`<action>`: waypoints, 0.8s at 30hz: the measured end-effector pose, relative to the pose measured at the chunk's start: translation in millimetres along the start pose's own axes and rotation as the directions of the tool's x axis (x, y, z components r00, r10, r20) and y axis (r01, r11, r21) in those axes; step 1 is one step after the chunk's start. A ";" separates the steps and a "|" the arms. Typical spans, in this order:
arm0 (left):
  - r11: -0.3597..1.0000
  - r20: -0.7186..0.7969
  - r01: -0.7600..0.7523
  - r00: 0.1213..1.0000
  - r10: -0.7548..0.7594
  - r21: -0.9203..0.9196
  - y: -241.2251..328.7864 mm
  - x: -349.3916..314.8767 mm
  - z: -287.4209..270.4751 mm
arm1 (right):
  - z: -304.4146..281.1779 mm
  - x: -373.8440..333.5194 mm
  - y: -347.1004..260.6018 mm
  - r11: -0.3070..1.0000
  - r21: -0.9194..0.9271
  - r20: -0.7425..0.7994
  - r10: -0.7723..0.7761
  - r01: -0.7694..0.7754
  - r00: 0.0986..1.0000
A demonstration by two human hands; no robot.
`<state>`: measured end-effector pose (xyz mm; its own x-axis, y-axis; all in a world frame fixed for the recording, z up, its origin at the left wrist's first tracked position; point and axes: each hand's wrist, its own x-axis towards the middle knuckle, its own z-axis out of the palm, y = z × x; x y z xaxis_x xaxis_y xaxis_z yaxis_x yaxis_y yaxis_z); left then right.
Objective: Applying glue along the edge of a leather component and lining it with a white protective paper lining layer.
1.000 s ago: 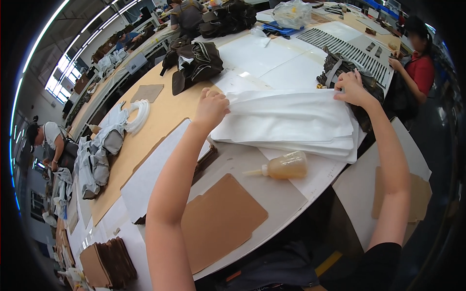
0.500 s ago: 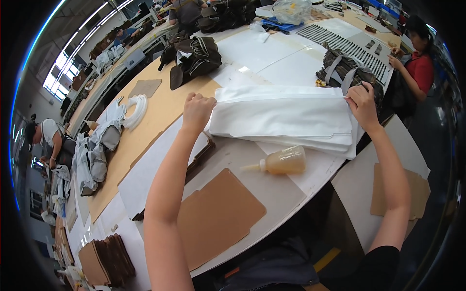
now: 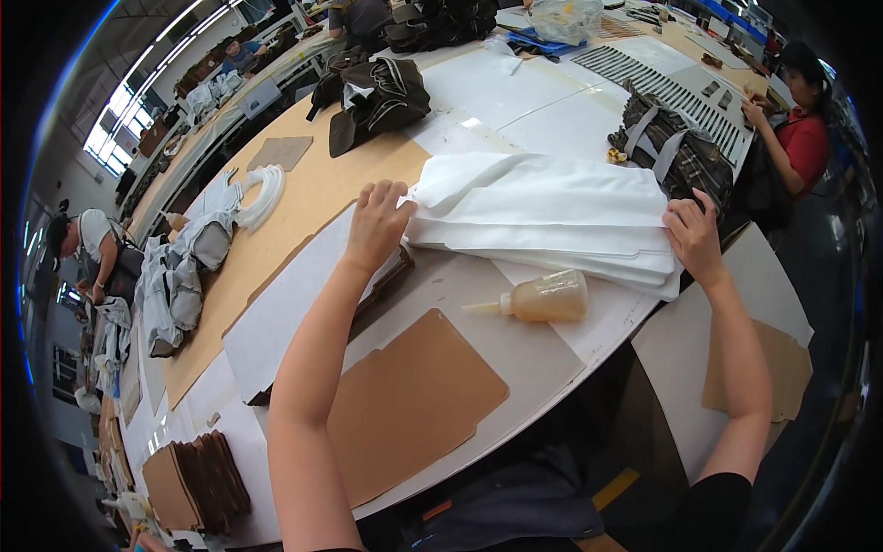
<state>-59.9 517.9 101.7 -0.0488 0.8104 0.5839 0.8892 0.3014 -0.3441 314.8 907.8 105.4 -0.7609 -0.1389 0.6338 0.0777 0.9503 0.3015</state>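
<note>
A thick stack of white sheets (image 3: 543, 216) lies on the worktable (image 3: 543, 359) in front of me. My left hand (image 3: 375, 225) grips the stack's left end, fingers curled over its edge. My right hand (image 3: 694, 241) holds the stack's right end, thumb on top. A squeeze bottle of amber glue (image 3: 538, 299) lies on its side just in front of the stack, nozzle pointing left. A brown cardboard pattern piece (image 3: 409, 405) rests flat near the table's front edge.
Dark bag parts (image 3: 377, 92) and a strapped dark piece (image 3: 676, 152) sit behind the stack. A person in a red top (image 3: 800, 143) works at the far right. Another person (image 3: 92, 244) bends at the left. Brown cut pieces (image 3: 198, 478) are piled at the lower left.
Both hands have pulled the white stack toward me. My right hand slid from its far right corner down to its near right end.
</note>
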 end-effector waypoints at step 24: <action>1.000 0.105 -0.006 0.994 0.008 -0.013 3.8 -10.7 -7.9 | -24.5 -0.5 -9.1 0.987 0.089 0.112 0.121 -0.131 0.986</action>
<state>-52.4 506.4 99.9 -0.0894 0.8610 0.5006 0.8955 0.2895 -0.3380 330.3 892.4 119.8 -0.8134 0.0090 0.5816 0.1193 0.9812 0.1516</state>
